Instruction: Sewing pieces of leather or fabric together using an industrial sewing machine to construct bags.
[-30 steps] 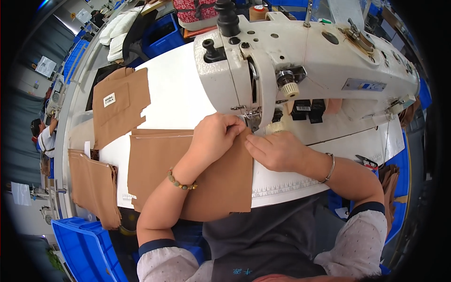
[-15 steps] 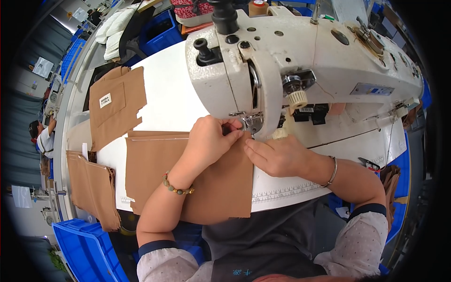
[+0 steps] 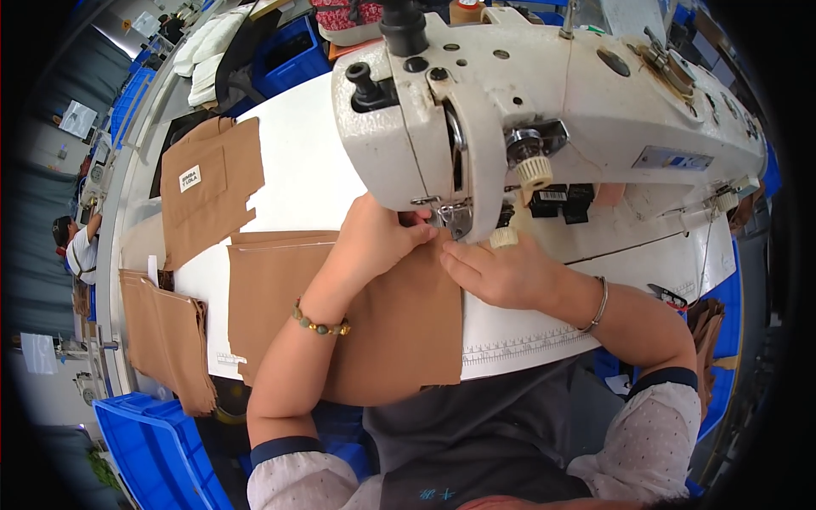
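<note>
Off to my left I see a stack of brown cut pieces (image 3: pixel 208 187) topped with a white label, more brown pieces (image 3: pixel 166 336) hanging off the table edge, and a blue plastic crate (image 3: pixel 149 455) below.

Needle and presser foot area: mostly blocked from your view by the sewing machine (image 3: pixel 544 119) head and your left hand (image 3: pixel 378 242). Your left fingertips are tucked under the head, so you can't tell what they pinch. The brown fabric panel (image 3: pixel 399 331) has its far edge hidden under both hands; your left forearm covers part of it. Your right hand (image 3: pixel 501 272) hides the seam line. The small label (image 3: pixel 189 178) on the far brown pieces (image 3: pixel 208 191) is too small to read. The blue bin (image 3: pixel 161 459) is cut off at the lower edge.
</note>
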Motion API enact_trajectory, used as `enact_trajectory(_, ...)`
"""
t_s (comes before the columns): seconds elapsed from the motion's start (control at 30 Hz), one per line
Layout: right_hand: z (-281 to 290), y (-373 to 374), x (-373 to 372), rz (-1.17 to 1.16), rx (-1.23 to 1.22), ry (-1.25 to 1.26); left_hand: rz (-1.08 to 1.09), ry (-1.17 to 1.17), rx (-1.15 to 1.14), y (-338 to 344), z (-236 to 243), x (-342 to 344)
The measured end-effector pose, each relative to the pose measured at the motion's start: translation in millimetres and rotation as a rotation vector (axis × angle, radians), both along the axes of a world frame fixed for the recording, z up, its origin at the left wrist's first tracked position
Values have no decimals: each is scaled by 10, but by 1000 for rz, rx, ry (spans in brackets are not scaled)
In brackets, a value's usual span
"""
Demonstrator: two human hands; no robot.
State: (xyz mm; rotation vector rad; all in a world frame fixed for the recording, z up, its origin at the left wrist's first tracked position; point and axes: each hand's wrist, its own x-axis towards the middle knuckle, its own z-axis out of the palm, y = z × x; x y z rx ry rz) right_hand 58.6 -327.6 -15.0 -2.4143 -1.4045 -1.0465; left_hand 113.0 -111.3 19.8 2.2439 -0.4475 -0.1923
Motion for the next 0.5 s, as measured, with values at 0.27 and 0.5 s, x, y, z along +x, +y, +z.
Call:
enact_trajectory(0.27, -2, -25, 59, -1, 35, 59, -73, 91, -116, -69, 94, 184)
enact_trajectory(0.5, -24, -55, 67, -27, 8, 128, -100, 174, -216, -39, -2, 262)
